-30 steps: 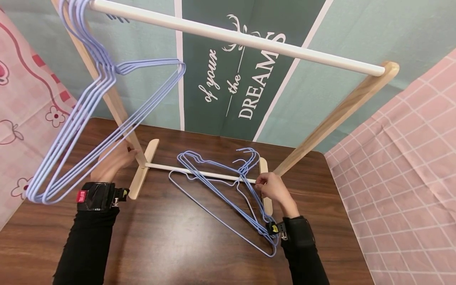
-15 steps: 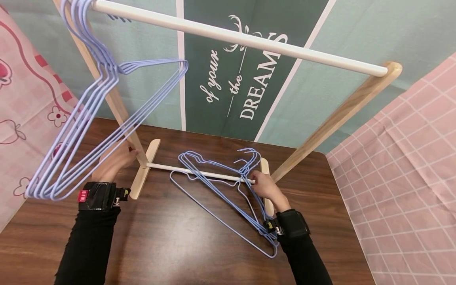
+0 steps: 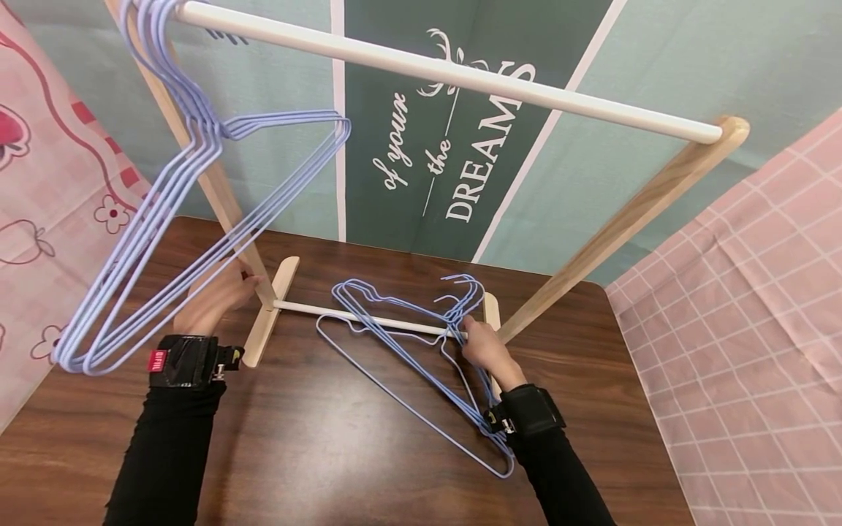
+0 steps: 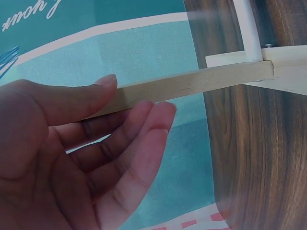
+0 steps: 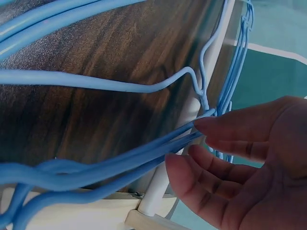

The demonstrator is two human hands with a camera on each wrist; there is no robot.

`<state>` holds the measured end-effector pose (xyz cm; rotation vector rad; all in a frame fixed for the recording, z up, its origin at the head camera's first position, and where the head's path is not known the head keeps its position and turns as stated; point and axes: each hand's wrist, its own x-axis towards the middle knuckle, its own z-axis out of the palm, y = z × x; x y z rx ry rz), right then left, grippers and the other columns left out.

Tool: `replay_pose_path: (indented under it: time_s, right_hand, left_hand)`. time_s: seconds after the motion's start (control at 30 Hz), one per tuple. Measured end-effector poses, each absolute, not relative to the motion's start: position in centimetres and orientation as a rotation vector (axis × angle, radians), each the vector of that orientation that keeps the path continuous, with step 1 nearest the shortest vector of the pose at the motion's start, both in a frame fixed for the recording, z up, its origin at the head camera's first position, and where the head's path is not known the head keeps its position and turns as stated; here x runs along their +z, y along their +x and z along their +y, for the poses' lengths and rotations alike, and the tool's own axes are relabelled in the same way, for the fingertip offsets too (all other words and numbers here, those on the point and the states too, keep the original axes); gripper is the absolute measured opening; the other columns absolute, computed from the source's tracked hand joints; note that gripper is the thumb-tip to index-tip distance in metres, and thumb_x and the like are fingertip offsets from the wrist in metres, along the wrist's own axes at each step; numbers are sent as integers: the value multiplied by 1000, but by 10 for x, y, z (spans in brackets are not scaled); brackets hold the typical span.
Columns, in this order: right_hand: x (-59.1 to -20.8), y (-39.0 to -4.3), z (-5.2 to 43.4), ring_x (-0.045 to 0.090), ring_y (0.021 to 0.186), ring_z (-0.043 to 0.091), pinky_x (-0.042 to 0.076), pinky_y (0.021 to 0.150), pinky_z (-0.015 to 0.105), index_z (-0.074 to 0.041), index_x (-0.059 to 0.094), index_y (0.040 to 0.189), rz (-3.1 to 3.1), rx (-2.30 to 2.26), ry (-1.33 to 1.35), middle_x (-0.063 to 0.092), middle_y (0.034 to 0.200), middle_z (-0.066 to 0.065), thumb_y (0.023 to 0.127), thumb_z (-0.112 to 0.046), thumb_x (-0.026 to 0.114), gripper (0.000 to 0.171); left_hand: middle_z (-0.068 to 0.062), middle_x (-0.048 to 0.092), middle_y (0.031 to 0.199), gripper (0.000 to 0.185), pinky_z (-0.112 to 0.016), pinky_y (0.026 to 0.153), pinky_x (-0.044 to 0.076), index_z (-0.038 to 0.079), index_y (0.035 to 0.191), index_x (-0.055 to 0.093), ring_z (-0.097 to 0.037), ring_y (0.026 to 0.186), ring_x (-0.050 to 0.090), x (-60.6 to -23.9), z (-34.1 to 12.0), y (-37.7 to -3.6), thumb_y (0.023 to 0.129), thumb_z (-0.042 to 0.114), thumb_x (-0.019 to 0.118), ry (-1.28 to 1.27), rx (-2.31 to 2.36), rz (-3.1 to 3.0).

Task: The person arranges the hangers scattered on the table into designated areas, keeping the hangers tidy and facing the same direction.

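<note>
Fingers of right hand on hangers

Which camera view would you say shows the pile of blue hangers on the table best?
The head view: the whole pile of blue hangers lies across the bottom rail. The right wrist view shows only their necks by the right hand; the left wrist view shows none.

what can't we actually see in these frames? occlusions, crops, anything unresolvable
- Head view: left hand is partly behind the hanging hangers; its contact with the wooden post is unclear.
- Head view: the hanging hangers' hooks are cut off by the top edge.
- Right wrist view: right hand fingertips reach the table hangers; a closed grip is not visible.
- Table hangers overlap; count unclear.
</note>
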<state>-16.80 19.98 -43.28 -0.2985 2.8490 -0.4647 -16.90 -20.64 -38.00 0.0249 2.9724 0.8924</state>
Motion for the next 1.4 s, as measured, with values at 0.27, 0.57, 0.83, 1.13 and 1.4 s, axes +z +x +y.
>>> replay_pose_path:
  time_s: [0.27, 0.57, 0.83, 1.13, 1.4]
  right_hand:
    - [-438, -169, 195, 59, 84, 35, 46, 70, 45, 2, 55, 104, 2875, -381, -308, 62, 94, 21, 67, 6, 54, 37]
    - [-439, -169, 192, 59, 80, 36, 45, 62, 45, -2, 52, 92, 2879, -288, -276, 59, 88, 20, 68, 6, 56, 26]
    - [-437, -168, 192, 58, 74, 36, 44, 59, 45, -3, 51, 86, 2898, -290, -278, 59, 83, 17, 67, 5, 58, 22]
    - [-435, -169, 193, 55, 67, 30, 42, 58, 43, -4, 51, 85, 2900, -317, -281, 55, 73, 11, 66, 5, 58, 22]
    - [-430, -166, 195, 53, 64, 28, 41, 55, 39, -4, 52, 87, 2906, -400, -287, 54, 71, 10, 63, 5, 55, 26]
  left_hand:
    - [-6, 41, 58, 29, -29, 46, 31, -8, 82, 58, -17, 49, 37, -376, -207, -170, 93, 17, 47, 1, 757, 2921]
    - [-7, 41, 58, 28, -28, 46, 31, -9, 80, 56, -18, 49, 38, -377, -205, -170, 93, 15, 47, 0, 784, 2932]
    - [-5, 39, 57, 28, -28, 45, 30, -5, 77, 54, -16, 48, 35, -377, -206, -169, 93, 16, 46, -21, 811, 2902]
    - [-8, 44, 62, 33, -29, 47, 32, -10, 96, 56, -18, 52, 39, -377, -207, -167, 95, 21, 44, -83, 801, 2862]
    - [-3, 35, 55, 30, -28, 45, 29, -3, 75, 53, -14, 47, 33, -376, -206, -169, 95, 18, 44, -48, 796, 2864]
